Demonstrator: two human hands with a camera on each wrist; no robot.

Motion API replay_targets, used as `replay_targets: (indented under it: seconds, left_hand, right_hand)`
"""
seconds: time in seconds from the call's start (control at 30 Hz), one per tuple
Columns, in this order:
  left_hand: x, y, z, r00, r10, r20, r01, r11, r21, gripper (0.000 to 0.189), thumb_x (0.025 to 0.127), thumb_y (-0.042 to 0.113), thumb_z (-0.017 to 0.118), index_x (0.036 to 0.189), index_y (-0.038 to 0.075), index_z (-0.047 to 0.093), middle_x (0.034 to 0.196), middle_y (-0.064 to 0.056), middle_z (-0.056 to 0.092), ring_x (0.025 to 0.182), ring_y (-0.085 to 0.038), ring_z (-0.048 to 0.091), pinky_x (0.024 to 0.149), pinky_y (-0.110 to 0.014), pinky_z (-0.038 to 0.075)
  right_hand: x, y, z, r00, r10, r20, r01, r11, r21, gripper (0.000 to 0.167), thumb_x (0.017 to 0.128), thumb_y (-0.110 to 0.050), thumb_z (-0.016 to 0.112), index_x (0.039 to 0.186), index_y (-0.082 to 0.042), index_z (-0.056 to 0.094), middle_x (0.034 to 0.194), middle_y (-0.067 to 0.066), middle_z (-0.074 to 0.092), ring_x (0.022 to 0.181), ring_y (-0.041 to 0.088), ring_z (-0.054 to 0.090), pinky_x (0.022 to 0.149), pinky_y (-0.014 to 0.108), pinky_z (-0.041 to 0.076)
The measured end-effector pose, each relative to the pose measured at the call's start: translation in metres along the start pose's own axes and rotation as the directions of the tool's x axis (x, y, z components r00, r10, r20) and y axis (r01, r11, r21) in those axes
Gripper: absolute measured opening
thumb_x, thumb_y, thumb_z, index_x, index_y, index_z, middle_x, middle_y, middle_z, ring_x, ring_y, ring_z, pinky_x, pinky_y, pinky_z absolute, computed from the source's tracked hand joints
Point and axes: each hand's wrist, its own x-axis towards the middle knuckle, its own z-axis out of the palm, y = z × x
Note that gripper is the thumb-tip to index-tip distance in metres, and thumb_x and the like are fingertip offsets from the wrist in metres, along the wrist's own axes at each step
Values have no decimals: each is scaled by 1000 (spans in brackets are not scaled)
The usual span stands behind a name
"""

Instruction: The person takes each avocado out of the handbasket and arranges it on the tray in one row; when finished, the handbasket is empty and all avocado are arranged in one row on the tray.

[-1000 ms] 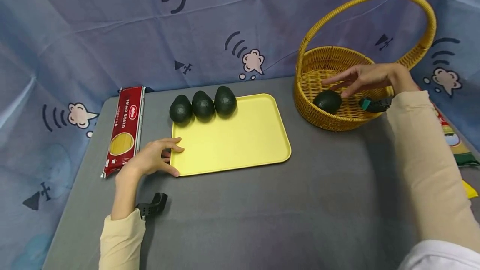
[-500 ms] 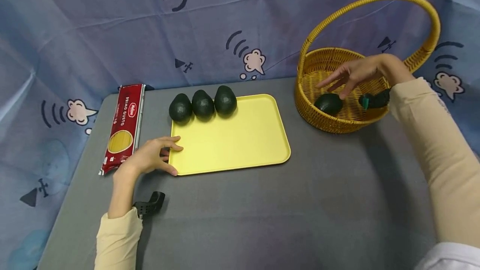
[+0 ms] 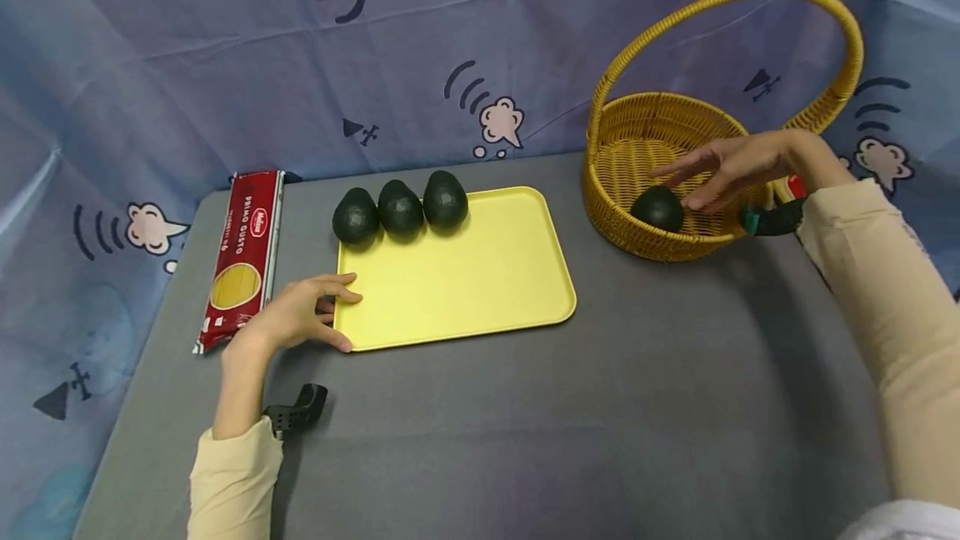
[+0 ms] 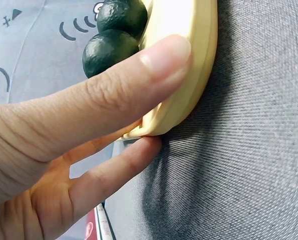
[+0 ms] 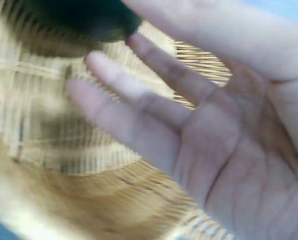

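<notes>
Three dark green avocados [image 3: 401, 210] stand in a row along the far left edge of a yellow tray [image 3: 495, 265]. My left hand [image 3: 292, 315] holds the tray's near left corner, thumb at the front rim and fingers over the left side; the left wrist view shows the thumb [image 4: 138, 75] lying across the rim. Inside a yellow wicker basket [image 3: 667, 250] sits one more avocado [image 3: 657, 208]. My right hand [image 3: 738, 169] reaches into the basket with fingers extended, thumb close beside that avocado. Blurred in the right wrist view, the avocado [image 5: 88, 20] lies near the fingertips.
A red pasta packet [image 3: 243, 252] lies left of the tray. The basket's tall handle [image 3: 720, 0] arches over the right hand. Behind the grey table [image 3: 525, 432] hangs a patterned blue cloth [image 3: 420, 65]. A red package [image 3: 797, 186] shows partly behind the right wrist.
My right hand lifted a little, then came down again beside the avocado in the basket. That avocado has turned and now looks rounder. My left hand stays at the tray's corner.
</notes>
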Motion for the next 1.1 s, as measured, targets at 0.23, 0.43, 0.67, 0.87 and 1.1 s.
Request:
replay_targets:
  seconds: [0.23,0.43,0.67,0.87,1.1]
  left_hand:
    - [2,1,2,1000,30,4,-30,1000,4,63,69,14,86,124,-6,61,147,-22,38,114,-37,56,90,-42,51]
    - [0,0,1,1000,25,4,-25,1000,0,64,69,14,86,124,-5,61,148,-22,37,112,-37,58,89,-42,51]
    - [-1,-2,1,1000,3,6,-3,1000,-1,65,69,16,86,126,-3,61,148,-21,37,110,-35,59,90,-43,51]
    - [-3,-2,0,1000,0,4,0,1000,-9,66,69,17,86,125,-4,61,148,-21,36,111,-36,59,90,-43,51]
    - [-1,-1,1,1000,-1,15,1,1000,-8,65,70,17,86,126,-4,60,149,-21,36,112,-35,58,91,-44,50]
  right_hand:
    - [3,18,26,960,-107,-258,96,994,-55,71,95,-9,60,153,-4,20,157,22,11,112,5,56,92,43,50]
    - [2,25,46,884,-138,-446,136,990,-37,66,94,-12,63,150,-5,29,155,19,21,109,-7,52,90,34,52]
    - [2,25,59,851,-104,-515,109,994,-21,63,93,-16,64,148,-5,35,153,15,27,106,-5,53,86,34,53]
    - [6,16,61,875,-109,-471,118,993,-11,68,93,-15,64,151,-8,28,152,16,28,106,3,59,87,34,54]
    - [8,14,58,911,-67,-407,90,995,38,74,93,-13,64,154,-13,23,156,18,19,108,7,59,87,37,54]
